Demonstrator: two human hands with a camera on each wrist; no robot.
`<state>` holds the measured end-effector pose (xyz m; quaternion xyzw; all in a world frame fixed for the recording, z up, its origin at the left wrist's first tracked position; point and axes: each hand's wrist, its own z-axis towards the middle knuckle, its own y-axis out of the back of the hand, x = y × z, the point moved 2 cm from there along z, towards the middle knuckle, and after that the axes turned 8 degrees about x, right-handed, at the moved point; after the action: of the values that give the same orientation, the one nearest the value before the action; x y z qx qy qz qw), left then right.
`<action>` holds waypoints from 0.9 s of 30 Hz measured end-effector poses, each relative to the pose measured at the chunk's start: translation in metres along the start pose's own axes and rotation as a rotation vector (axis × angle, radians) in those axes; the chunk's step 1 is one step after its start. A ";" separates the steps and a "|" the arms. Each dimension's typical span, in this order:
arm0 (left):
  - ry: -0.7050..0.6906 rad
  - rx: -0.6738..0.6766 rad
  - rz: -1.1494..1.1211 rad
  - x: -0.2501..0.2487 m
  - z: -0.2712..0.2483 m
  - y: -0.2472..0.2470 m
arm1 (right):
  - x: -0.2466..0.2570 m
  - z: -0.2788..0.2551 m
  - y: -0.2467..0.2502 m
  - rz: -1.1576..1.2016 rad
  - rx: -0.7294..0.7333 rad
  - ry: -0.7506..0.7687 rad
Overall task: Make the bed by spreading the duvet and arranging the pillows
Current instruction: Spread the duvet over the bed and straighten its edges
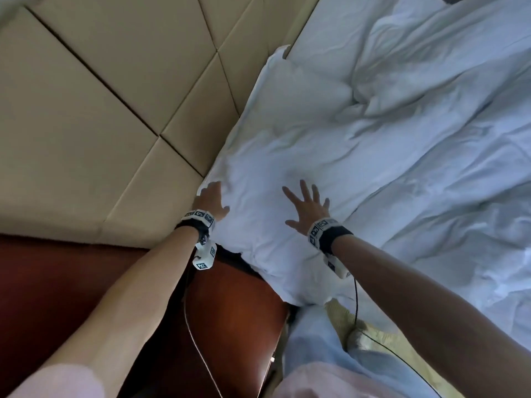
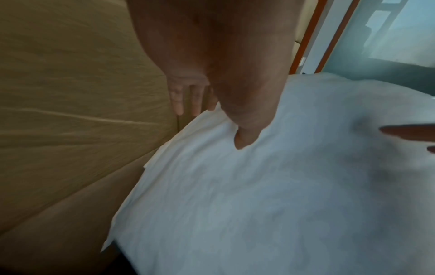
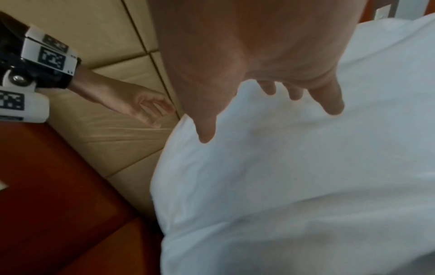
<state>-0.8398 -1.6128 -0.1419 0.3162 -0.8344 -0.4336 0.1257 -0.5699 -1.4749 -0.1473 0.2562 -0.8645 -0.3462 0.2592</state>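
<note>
White pillow [image 1: 275, 173] under both hands, left [image 1: 211, 201] and right [image 1: 307, 208], fingers spread flat; no legible writing.

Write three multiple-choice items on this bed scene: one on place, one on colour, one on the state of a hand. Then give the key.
1. Where is the left hand?
A. at the pillow's edge by the headboard
B. on the nightstand
C. under the duvet

2. What colour is the headboard?
A. beige
B. green
C. black

3. How is the right hand?
A. fist
B. fingers spread flat over the pillow
C. pinching the duvet

Key: 1 A, its fingers sit between pillow and padded panel; 2 A, beige panels; 3 B, fingers straight, apart.
</note>
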 end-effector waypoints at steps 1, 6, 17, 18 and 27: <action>-0.020 -0.021 -0.022 -0.004 0.019 0.004 | -0.005 0.013 0.006 -0.014 -0.042 -0.015; -0.012 -0.047 -0.212 -0.023 0.096 0.016 | -0.029 0.063 0.033 -0.089 -0.319 -0.091; -0.274 -0.064 0.163 -0.048 0.019 -0.097 | -0.065 0.077 -0.035 -0.225 0.258 -0.148; -0.247 -0.007 0.251 -0.048 0.010 -0.114 | -0.065 0.071 -0.043 -0.246 0.298 -0.151; 0.029 0.134 0.260 -0.063 0.011 -0.068 | -0.100 -0.029 -0.058 -0.006 0.311 -0.105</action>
<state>-0.7682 -1.5941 -0.1989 0.2195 -0.8934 -0.3526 0.1714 -0.4631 -1.4631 -0.1983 0.2776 -0.9192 -0.2219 0.1700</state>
